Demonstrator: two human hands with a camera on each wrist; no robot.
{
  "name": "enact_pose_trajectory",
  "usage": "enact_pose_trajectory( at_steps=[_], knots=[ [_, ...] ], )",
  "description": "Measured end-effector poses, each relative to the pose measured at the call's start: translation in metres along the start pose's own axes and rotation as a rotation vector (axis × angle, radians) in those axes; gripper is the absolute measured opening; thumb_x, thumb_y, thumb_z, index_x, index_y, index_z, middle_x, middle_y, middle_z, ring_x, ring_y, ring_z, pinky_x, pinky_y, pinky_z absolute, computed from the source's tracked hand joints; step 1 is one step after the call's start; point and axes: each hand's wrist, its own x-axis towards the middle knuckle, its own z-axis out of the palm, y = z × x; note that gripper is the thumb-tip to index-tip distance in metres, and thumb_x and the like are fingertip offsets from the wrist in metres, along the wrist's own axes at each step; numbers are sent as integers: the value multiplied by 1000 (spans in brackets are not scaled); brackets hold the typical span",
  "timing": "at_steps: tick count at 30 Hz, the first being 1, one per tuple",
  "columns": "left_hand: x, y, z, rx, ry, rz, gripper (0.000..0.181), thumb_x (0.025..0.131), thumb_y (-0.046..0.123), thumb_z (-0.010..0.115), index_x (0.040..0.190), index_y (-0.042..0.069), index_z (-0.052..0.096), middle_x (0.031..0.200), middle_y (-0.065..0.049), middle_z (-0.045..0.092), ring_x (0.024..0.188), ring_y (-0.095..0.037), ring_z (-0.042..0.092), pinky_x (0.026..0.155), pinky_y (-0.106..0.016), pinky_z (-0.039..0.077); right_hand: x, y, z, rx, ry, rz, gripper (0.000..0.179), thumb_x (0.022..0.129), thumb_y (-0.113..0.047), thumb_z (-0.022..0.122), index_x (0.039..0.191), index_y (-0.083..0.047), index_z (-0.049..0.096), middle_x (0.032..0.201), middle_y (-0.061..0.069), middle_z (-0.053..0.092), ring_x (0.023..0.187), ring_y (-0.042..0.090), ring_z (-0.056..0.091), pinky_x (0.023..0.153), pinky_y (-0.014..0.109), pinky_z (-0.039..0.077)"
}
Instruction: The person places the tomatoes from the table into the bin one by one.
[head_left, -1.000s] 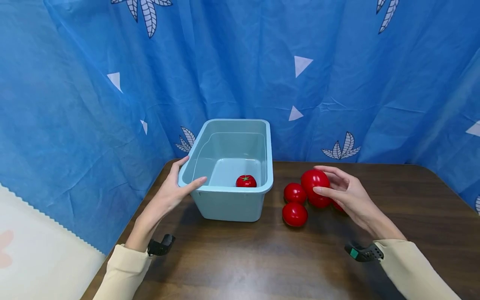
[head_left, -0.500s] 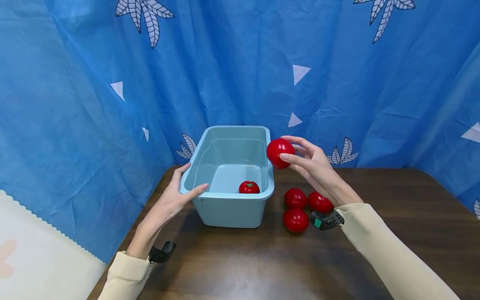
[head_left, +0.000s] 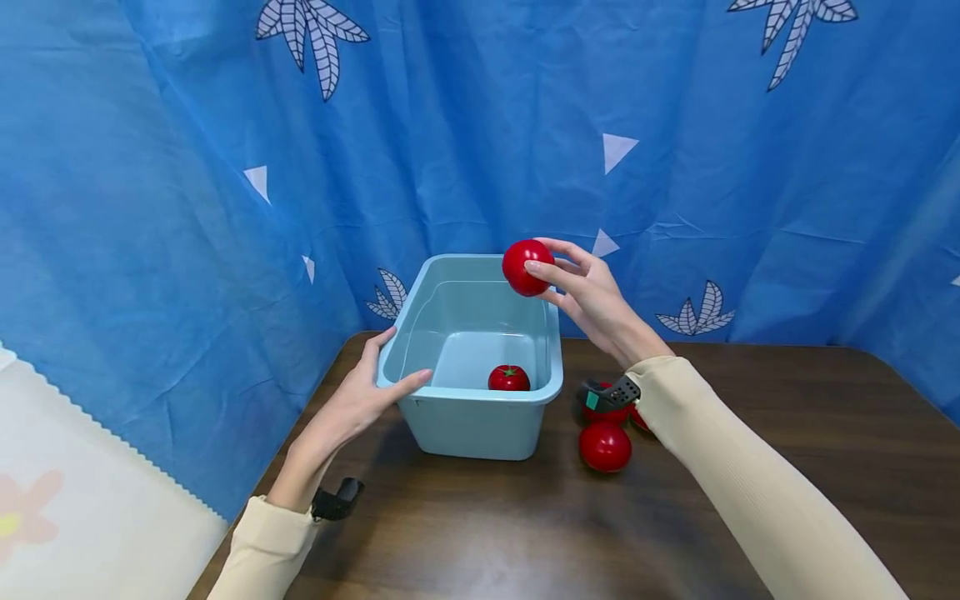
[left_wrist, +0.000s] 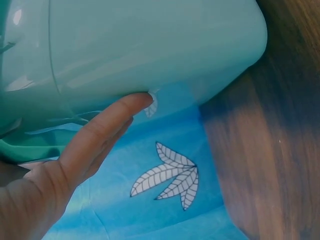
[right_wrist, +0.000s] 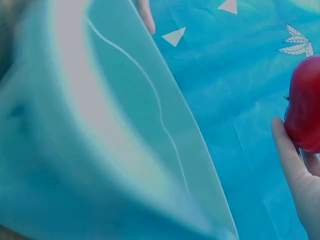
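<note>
My right hand (head_left: pixel 592 296) pinches a glossy red tomato (head_left: pixel 522 271) between thumb and fingers, high over the far right side of a light blue plastic bin (head_left: pixel 472 429). Its green stem shows on the held tomato (right_wrist: pixel 305 110) in the right wrist view. My left hand (head_left: pixel 352 404) grips the bin's near left corner, thumb along the front rim. Fingers (left_wrist: pixel 107 122) lie against the outer wall in the left wrist view. Inside the bin, near its front, rests one tomato (head_left: pixel 509 378) with a green calyx. Another tomato (head_left: pixel 604 447) lies on the table to the right.
Behind that table tomato are more tomatoes (head_left: pixel 600 412), partly hidden by my right wrist strap and sleeve. The dark wooden table (head_left: pixel 465 525) carries the bin. A blue patterned curtain (head_left: pixel 480 125) hangs close behind the table's far edge.
My right hand has lifted the tomato from the group on the table and carried it left and up over the bin. My left hand keeps its place on the bin's corner.
</note>
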Motion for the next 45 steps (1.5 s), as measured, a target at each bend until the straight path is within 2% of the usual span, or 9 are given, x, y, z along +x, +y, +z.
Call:
enact_pose_trajectory(
  at_steps=[4, 9, 15, 20, 29, 37, 41, 45],
  knots=[
    [1, -1, 0, -9, -1, -4, 103, 95, 47, 75, 168, 18, 8, 162, -20, 34, 141, -44, 43, 110, -62, 46, 15, 0, 11, 17, 7, -14, 56, 100, -9, 69, 152, -10, 48, 153, 12, 46, 140, 31, 44, 97, 32, 58],
    [3, -2, 0, -13, -2, -16, 103, 94, 48, 75, 168, 21, 9, 161, -19, 35, 142, -43, 44, 109, -62, 46, 27, 3, 22, 5, 17, -9, 59, 98, -10, 73, 151, -11, 49, 153, 10, 47, 139, 29, 45, 104, 37, 55],
    [4, -3, -1, -18, -3, -17, 104, 94, 49, 76, 168, 20, 8, 161, -19, 35, 142, -44, 44, 107, -62, 48, 37, 11, 29, 7, 30, 17, 57, 99, -9, 71, 151, -10, 49, 150, 10, 48, 137, 28, 46, 109, 43, 51],
    [4, -2, -1, -23, 5, -14, 103, 94, 47, 75, 168, 19, 9, 161, -19, 34, 142, -45, 43, 107, -63, 48, 40, 14, 32, 15, 26, 40, 58, 99, -9, 72, 153, -11, 49, 149, 10, 49, 136, 28, 48, 108, 42, 52],
    [4, -2, 0, -8, 6, -23, 103, 94, 47, 75, 167, 17, 9, 161, -19, 33, 143, -45, 41, 108, -63, 47, 41, 21, 33, -10, -15, 47, 57, 98, -7, 72, 151, -10, 51, 146, 12, 52, 134, 29, 50, 97, 33, 58],
    [6, -2, 1, -5, -3, -28, 104, 93, 48, 75, 167, 19, 8, 162, -19, 32, 144, -45, 40, 106, -62, 49, 34, 20, 34, -6, -91, 8, 58, 101, -4, 66, 155, -3, 45, 147, 18, 54, 130, 29, 57, 111, 46, 49],
    [6, -2, 0, 5, -2, -26, 104, 94, 50, 74, 167, 18, 8, 162, -20, 33, 143, -45, 42, 107, -62, 48, 32, 18, 33, 24, -117, -4, 57, 103, -2, 62, 156, 0, 42, 146, 20, 55, 127, 31, 62, 111, 47, 48],
    [5, -4, -1, 10, -3, -25, 103, 94, 49, 74, 168, 18, 8, 162, -21, 33, 143, -45, 42, 108, -61, 47, 29, 16, 31, 18, -139, -8, 56, 103, -1, 61, 156, -1, 42, 147, 20, 54, 133, 37, 58, 109, 47, 49]
  ],
)
